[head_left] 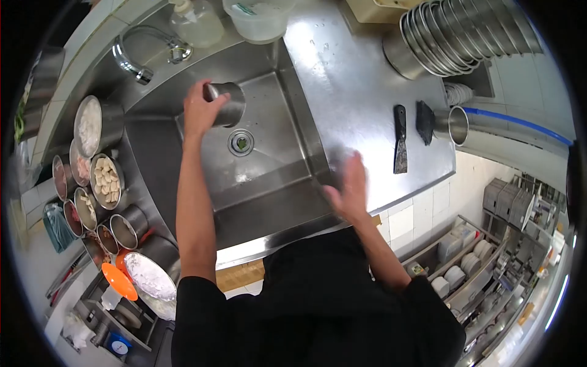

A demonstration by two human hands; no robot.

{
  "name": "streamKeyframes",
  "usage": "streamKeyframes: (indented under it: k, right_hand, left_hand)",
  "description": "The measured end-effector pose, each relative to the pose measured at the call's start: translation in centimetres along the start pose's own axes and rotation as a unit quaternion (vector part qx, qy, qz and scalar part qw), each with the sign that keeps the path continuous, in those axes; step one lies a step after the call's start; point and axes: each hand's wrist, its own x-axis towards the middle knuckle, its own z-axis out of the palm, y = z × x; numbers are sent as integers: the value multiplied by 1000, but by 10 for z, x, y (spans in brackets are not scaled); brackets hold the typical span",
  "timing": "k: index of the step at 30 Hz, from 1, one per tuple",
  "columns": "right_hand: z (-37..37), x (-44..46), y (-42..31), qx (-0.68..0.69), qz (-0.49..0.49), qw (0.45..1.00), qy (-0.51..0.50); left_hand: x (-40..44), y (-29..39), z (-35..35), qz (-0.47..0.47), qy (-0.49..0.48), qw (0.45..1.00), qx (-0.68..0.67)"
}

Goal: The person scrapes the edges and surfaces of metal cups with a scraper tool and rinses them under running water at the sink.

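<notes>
Clasped near its rim by the left hand (202,113), a pot (233,107) is in the sink (278,205), presumably so drips stay contained. The right hand (350,191), blurred, hangs loosely open, apparently empty, near the counter (373,79); a scraper (400,137) lies beyond.

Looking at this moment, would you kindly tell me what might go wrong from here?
Only the left hand holds the metal container within the sink, so it might slip and knock against the metal. Should water run from the faucet, splashes could reach the open food containers beside the sink. The scraper lies loose on the counter, and a wide sweep of the right hand might knock it.
</notes>
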Motion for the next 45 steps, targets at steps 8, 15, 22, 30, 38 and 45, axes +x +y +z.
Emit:
streamKeyframes:
  k: [8, 15, 22, 30, 38, 45]
  right_hand:
    - [56, 91, -3, -169, 69, 983, 23]
    - [90, 278, -135, 227, -171, 954, -95]
    - [129, 329, -220, -89, -238, 905, -342]
    - [124, 305, -227, 387, -23, 836, -389]
    - [93, 296, -148, 775, 251, 480, -326]
    - [-34, 299, -23, 423, 114, 889, -131]
  left_hand:
    - [-36, -12, 9, -90, -18, 992, -91]
    - [-85, -38, -2, -289, 188, 793, -501]
    - [-120, -18, -21, -236, 293, 918, -124]
    - [-101, -5, -30, -167, 249, 951, 78]
    - [-39, -3, -10, -25, 122, 980, 156]
    - [16, 30, -38, 157, -12, 972, 177]
